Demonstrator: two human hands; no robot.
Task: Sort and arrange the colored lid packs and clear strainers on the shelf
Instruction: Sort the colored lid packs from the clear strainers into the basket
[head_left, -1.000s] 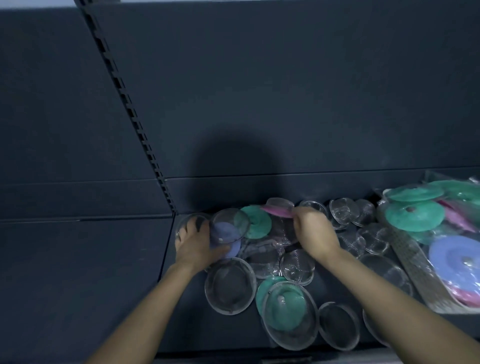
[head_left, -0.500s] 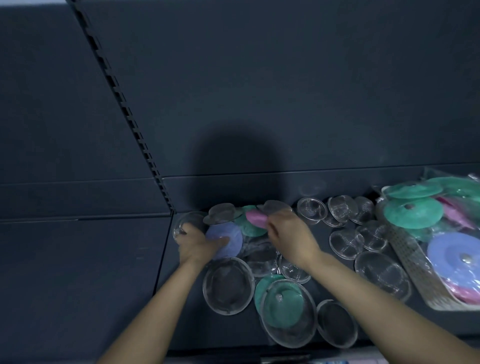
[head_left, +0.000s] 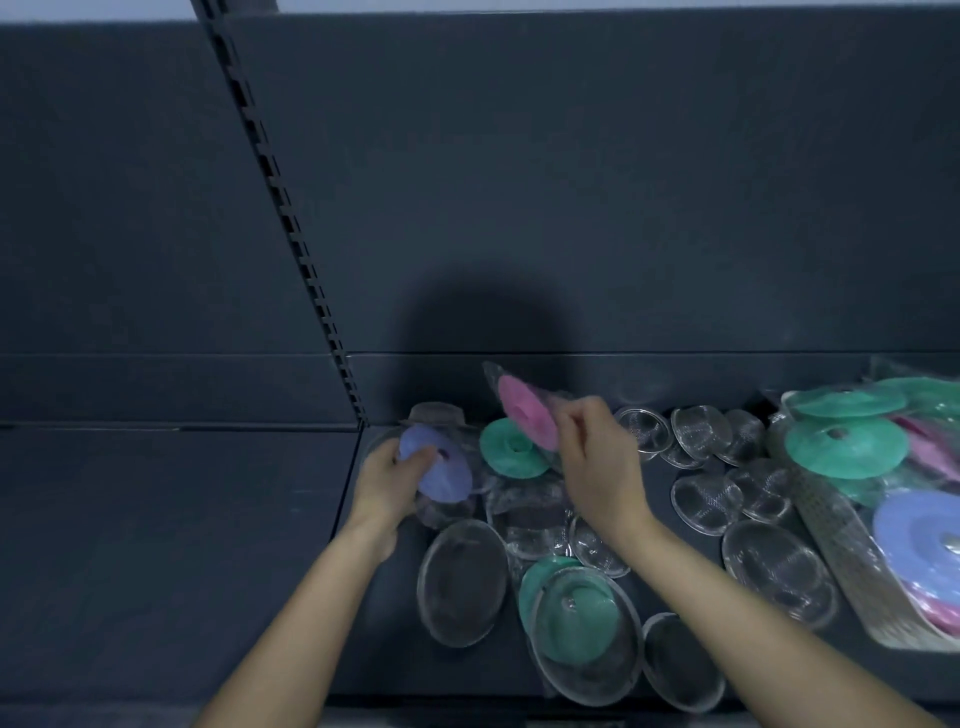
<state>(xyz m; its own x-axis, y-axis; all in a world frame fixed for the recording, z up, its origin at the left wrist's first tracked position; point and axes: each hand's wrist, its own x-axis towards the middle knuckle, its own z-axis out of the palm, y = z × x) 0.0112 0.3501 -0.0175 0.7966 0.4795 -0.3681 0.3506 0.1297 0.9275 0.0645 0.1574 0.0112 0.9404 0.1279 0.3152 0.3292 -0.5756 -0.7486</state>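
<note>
One dark grey shelf (head_left: 218, 545): we've got it running right across the bottom of the view, with a slotted metal upright (head_left: 291, 234) rising from its left-centre.
Clear mesh-walled tray (head_left: 831, 525): far right on the shelf, and we can see green, pink and purple lid packs heaped inside it.
Big strainers: a large clear round strainer (head_left: 462, 582) lies on the shelf just in front of the left hand, and to its right a second large strainer (head_left: 587, 639) lies over a green disc (head_left: 532, 579).
Right hand (head_left: 597, 467): up above the pile, its fingers pinching the pink round lid pack (head_left: 524, 415) in a clear wrapper, tilted on edge.
Left hand (head_left: 387, 473): apart from the right, at the pile's left end, its thumb and fingers curled on the purple round lid (head_left: 441, 467).
Green round lid (head_left: 511, 449): we spot it between the two hands, just below the pink pack.
Small clear mesh strainers (head_left: 701, 431): scattered along the back, between the right hand and the tray.
</note>
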